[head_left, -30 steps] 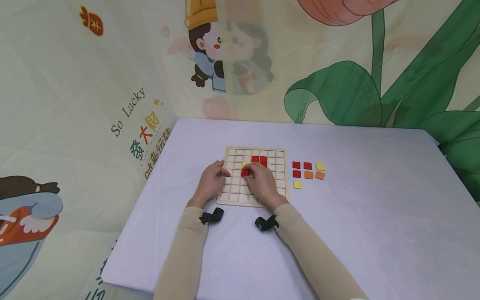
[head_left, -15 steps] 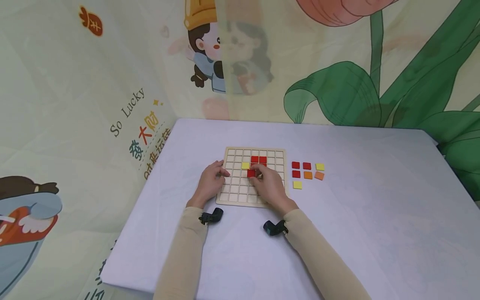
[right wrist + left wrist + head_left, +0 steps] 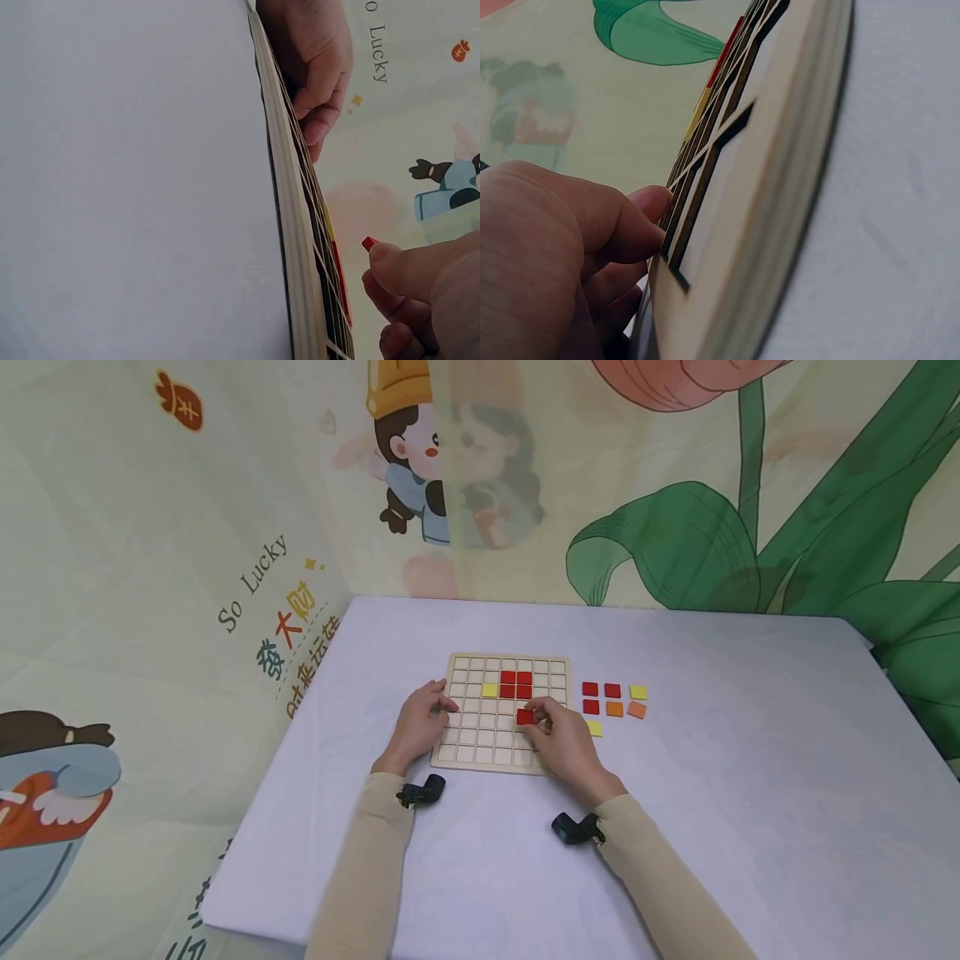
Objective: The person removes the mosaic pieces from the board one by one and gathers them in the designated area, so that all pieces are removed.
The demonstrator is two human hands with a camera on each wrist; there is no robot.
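A square wooden grid board (image 3: 480, 753) lies on the table, with a block of red tiles (image 3: 516, 685) and one yellow tile (image 3: 490, 690) in its cells. At the board's left side, my left hand (image 3: 418, 722) holds the edge, thumb over the cells and fingers curled alongside. My right hand (image 3: 568, 739) pinches a small red tile (image 3: 525, 717) between thumb and fingertips over the board's right part. In the right wrist view that red tile (image 3: 369, 244) sticks out past the thumb, raised off the board. The right hand hides some cells behind it.
Right of the board lie loose tiles: several red (image 3: 590, 689), orange (image 3: 615, 709) and yellow ones (image 3: 638, 692). One yellow tile (image 3: 596, 728) is partly covered by the right hand. A white cloth covers the table (image 3: 750, 777); a printed curtain (image 3: 660, 485) hangs behind it.
My right hand has moved right and toward me with the red tile, from beside the yellow tile, uncovering the red block. The left hand stays in place.
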